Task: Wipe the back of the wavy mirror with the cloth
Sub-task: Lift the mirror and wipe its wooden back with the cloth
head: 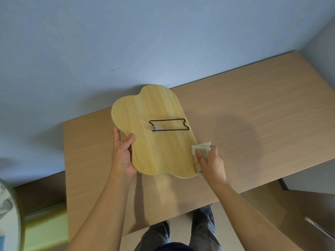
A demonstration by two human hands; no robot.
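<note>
Across the middle of the frame runs a pale wood-grain desk (253,109), pushed up against a plain blue wall (126,42) that fills the whole upper half. At centre, the wavy mirror (154,131) is held back-side up, its light wooden backing facing the camera, tilted above the desk with the far lobes near the wall. A black wire stand (169,125) lies folded flat on that backing, a small clear patch under its left end.

Left hand (122,154) grips the mirror's left edge: thumb laid over the wooden back, fingers wrapped underneath, clamped on the board. Right hand (211,163) is at the lower right edge, fingers together and pressed flat on a folded beige cloth (200,151), which touches the mirror's rim and drapes down its side.

A soft shadow sits on the desk to the right of centre. Lower left shows a yellow-green block (45,230) and a blurred pale shape at the frame edge. At the bottom, the person's grey trouser legs (181,232) stand on a beige floor, close to the desk's front edge.
</note>
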